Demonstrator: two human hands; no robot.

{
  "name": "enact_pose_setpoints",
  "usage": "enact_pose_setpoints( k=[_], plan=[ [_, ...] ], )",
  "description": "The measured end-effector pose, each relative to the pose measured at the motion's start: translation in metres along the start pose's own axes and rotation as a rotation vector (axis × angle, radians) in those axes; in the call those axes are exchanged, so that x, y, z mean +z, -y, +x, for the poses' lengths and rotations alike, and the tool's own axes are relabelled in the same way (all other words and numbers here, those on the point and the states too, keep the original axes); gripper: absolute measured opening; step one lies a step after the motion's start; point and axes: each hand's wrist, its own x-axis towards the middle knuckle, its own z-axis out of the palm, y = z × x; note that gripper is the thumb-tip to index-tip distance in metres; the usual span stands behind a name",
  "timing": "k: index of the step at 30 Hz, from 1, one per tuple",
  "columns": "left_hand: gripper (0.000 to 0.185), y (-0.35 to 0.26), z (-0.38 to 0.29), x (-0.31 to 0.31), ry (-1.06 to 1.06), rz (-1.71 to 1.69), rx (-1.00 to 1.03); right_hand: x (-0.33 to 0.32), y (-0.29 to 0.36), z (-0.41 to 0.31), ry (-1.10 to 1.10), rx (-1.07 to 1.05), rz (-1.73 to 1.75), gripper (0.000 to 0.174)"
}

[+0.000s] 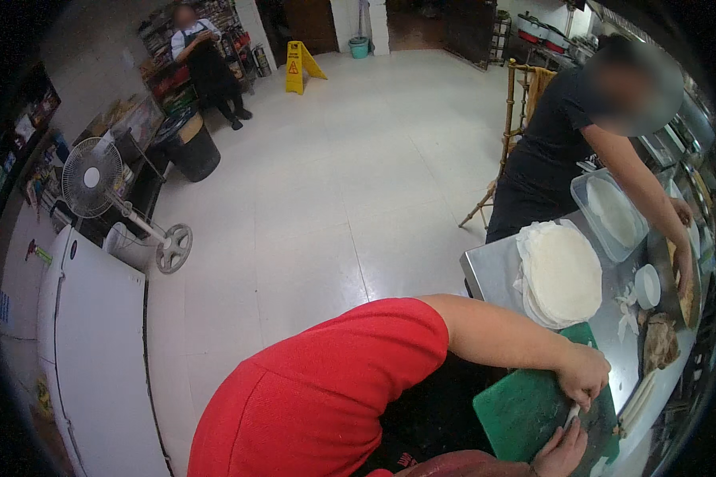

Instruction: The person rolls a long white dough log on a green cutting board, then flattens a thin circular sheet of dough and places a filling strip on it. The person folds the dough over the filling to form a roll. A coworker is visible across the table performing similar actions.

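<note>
A small white rolled wrapper (573, 414) lies over the green cutting board (516, 411). My left hand (583, 374) pinches its far end with bent fingers. At the roll's near end, the fingertips of my right hand (564, 448) hold it. Several long pale rolls (637, 400) rest side by side on the steel table (489, 262), just beyond the board. Left of the board is a stack of round, thin white wrappers (564, 274), partly overlapping the board's edge.
A co-worker (543, 143) leans across the table's left end, hands near a tray (686, 298). A clear plastic container (610, 214), a small white bowl (647, 286) and a brown, crumpled item (660, 343) stand on the table. Behind are a pedestal fan (92, 177) and another person (206, 65).
</note>
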Motion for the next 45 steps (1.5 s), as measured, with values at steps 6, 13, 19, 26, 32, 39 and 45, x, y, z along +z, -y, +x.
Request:
enact_pose_setpoints(
  k=[6,13,19,26,32,39,45],
  plan=[
    [0.03,-0.005,0.003,-0.009,0.14,-0.042,0.016,-0.006,-0.01,0.006,0.136,0.203,0.087,0.034],
    [0.033,-0.01,0.0,-0.014,0.055,0.083,-0.079,-0.015,-0.019,0.019,0.274,0.154,-0.077,0.036],
    [0.033,-0.004,-0.004,-0.017,-0.252,0.018,-0.226,-0.003,-0.034,0.034,0.066,-0.307,0.153,0.042],
    [0.033,-0.01,-0.004,-0.029,-0.577,-0.044,-0.521,0.044,-0.104,0.044,0.195,0.238,0.749,0.073],
    [0.031,-0.014,-0.004,-0.026,-0.429,0.061,-0.331,0.06,-0.156,0.055,0.028,0.395,1.403,0.064],
    [0.036,-0.037,0.049,-0.017,-0.276,0.09,-0.164,0.05,-0.169,0.053,-0.49,0.39,1.556,0.056],
    [0.057,-0.047,0.099,-0.005,-0.393,0.057,-0.025,0.05,-0.177,0.047,-0.489,0.309,1.627,0.055]
  ],
)
